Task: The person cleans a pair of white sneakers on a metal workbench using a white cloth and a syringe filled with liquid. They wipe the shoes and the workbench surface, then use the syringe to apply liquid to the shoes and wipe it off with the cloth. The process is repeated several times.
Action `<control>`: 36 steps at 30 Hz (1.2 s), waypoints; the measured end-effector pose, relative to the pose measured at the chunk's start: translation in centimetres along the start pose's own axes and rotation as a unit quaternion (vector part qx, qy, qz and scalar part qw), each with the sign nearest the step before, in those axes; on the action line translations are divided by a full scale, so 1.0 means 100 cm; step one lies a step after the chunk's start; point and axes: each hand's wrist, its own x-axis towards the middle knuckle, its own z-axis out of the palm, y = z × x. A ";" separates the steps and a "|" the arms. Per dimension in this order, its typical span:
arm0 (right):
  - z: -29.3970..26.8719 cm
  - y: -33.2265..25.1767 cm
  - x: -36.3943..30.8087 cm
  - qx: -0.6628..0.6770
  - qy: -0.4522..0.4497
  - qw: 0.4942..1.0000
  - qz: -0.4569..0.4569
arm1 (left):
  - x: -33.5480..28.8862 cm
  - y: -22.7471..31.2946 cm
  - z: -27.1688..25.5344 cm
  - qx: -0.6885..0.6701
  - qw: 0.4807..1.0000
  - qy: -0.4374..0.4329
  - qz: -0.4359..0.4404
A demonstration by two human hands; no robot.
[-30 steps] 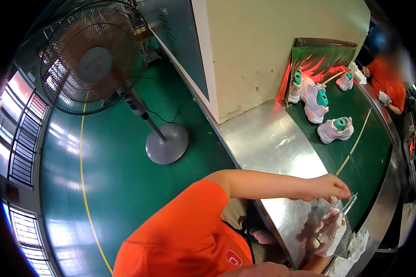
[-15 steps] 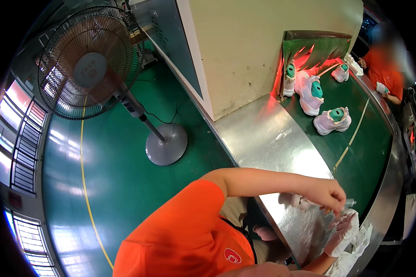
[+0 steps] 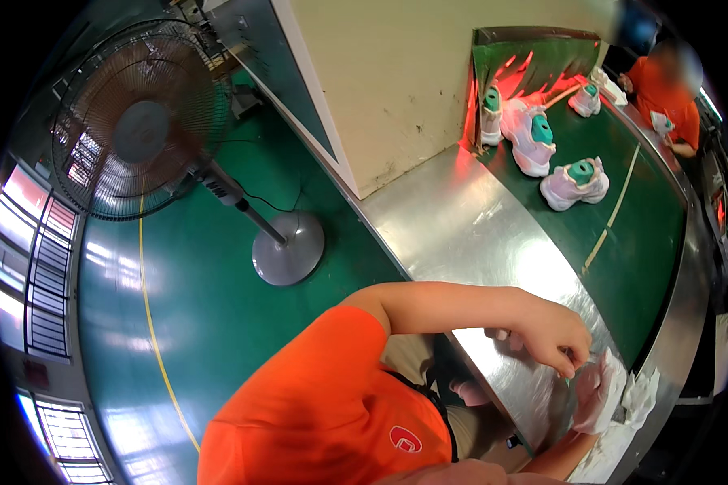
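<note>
My left hand reaches across the metal ledge with its fingers pinched together. A small greenish tip shows below the fingertips, but what they hold is too small to name. Just right of it is my right hand, at the end of the forearm from the lower edge. It appears wrapped in a whitish, glove-like covering, and its fingers cannot be made out. Crumpled white cloth or paper lies beside it. Partly hidden behind my left wrist is a small whitish thing on the metal ledge.
White shoes with green inserts, including one nearby, stand on a green conveyor belt. Red light glows behind a green strip curtain. A co-worker in orange stands across the belt. A pedestal fan stands on the left.
My left hand has shifted slightly left and turned its fingertips down toward my right hand. A translucent thing beside its fingers no longer shows. The whole view has shifted slightly.
</note>
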 end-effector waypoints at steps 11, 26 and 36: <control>0.002 -0.019 0.008 0.254 -0.259 0.917 0.163 | -0.005 0.003 0.007 0.048 0.998 0.048 -0.012; 0.058 -0.009 -0.016 0.070 -0.189 0.977 -0.064 | 0.013 -0.007 0.014 -0.343 0.886 0.254 -0.178; 0.046 -0.016 -0.019 0.072 -0.094 0.989 -0.087 | 0.005 -0.009 -0.012 -0.560 0.699 0.390 -0.212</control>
